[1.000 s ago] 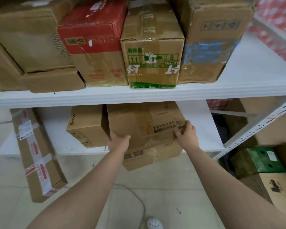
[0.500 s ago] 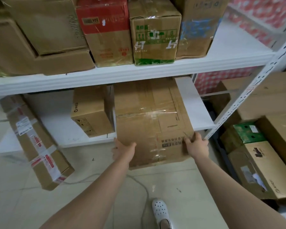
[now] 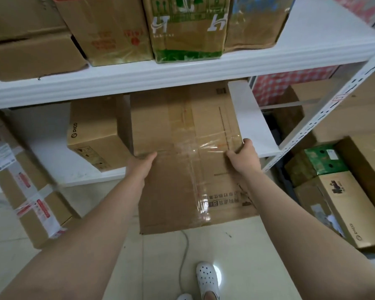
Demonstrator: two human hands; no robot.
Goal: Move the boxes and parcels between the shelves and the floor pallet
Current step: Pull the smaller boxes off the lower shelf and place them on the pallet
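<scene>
A large taped cardboard box (image 3: 188, 148) lies half on the white lower shelf (image 3: 247, 118), its near end sticking out over the floor. My left hand (image 3: 142, 164) grips its left edge and my right hand (image 3: 244, 155) grips its right edge, thumb on top. A smaller brown PICO box (image 3: 95, 135) stands on the same shelf just to the left, touching the big box. Several boxes fill the upper shelf (image 3: 182, 70).
A long parcel with white and red tape (image 3: 28, 191) leans at the left. Right of the slotted shelf post (image 3: 325, 109), boxes are stacked on the floor, among them a green one (image 3: 325, 156) and a PICO box (image 3: 342, 208). A cable and my white shoe (image 3: 207, 280) are below.
The large box has slid out of the lower shelf toward me, and both hands have moved further along its sides. The view has dropped and come closer.
</scene>
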